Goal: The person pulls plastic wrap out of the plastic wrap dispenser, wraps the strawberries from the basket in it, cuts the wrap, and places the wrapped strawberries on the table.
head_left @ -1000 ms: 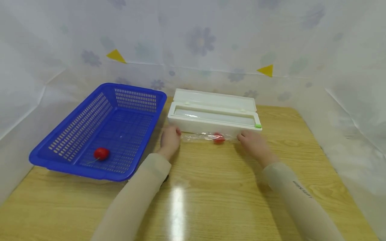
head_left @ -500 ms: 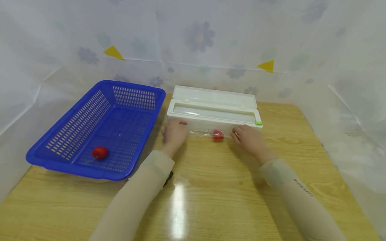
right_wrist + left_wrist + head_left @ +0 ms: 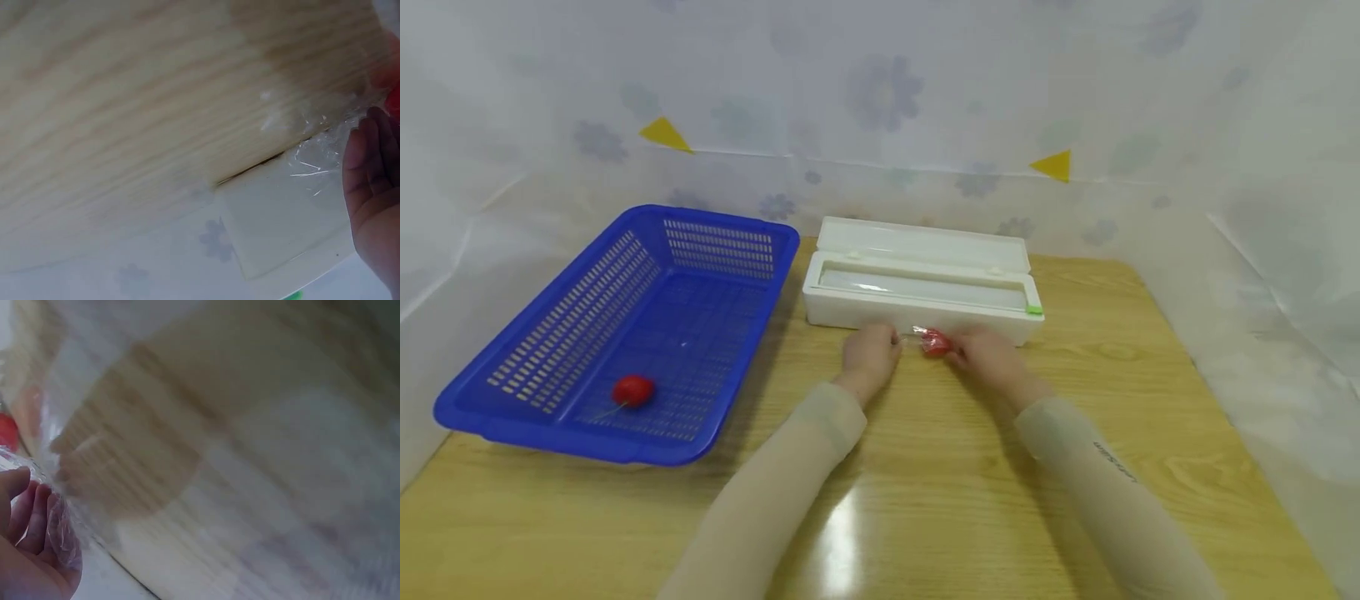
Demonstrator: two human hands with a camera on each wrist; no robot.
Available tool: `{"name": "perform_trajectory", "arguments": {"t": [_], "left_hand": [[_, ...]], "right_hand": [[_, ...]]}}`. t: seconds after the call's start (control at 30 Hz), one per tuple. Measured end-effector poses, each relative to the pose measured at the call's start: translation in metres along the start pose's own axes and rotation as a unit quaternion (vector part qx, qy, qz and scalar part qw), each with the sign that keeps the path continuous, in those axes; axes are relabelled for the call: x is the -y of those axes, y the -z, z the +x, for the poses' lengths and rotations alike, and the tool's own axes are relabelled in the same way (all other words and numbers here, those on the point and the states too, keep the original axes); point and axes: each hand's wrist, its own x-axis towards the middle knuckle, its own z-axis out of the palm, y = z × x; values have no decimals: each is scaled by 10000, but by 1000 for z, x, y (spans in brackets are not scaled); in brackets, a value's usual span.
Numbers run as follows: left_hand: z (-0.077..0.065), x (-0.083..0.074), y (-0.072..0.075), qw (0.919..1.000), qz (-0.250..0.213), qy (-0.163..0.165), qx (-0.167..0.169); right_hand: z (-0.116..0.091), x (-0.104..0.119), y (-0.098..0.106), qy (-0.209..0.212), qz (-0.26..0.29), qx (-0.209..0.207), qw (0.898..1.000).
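Note:
A small red fruit (image 3: 935, 343) wrapped in clear cling film (image 3: 912, 336) lies between my two hands, in front of a white box. My left hand (image 3: 869, 360) pinches the film on the left of it. In the left wrist view, bunched film trails over the fingers of my left hand (image 3: 37, 544). My right hand (image 3: 991, 362) is right at the fruit's right side, fingers curled on the film there. Loose crinkled film (image 3: 315, 159) sticks out beside my right hand (image 3: 378, 200) in the right wrist view.
The white cling film box (image 3: 880, 310) stands behind my hands, lid (image 3: 925, 242) raised, green slider (image 3: 1034, 309) at its right end. To the left is a blue basket (image 3: 741, 367) holding another red fruit (image 3: 633, 391) with a thin stem. Curtains surround the wooden table (image 3: 955, 500).
My hands have moved closer together, the left one going right and the right one going left. The film between them has shortened to a small twist around the fruit.

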Motion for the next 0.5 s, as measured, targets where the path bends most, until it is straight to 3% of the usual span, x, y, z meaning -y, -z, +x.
{"name": "perform_trajectory", "arguments": {"t": [0.27, 0.4, 0.5], "left_hand": [[4, 7, -1, 9998, 83, 118, 144], [4, 6, 1, 9994, 72, 228, 268], [5, 5, 3, 9997, -32, 195, 165]], "right_hand": [[1, 7, 1, 114, -270, 91, 9995], [2, 3, 4, -68, 25, 139, 9999], [3, -1, 8, -375, 313, 73, 9988]]}}
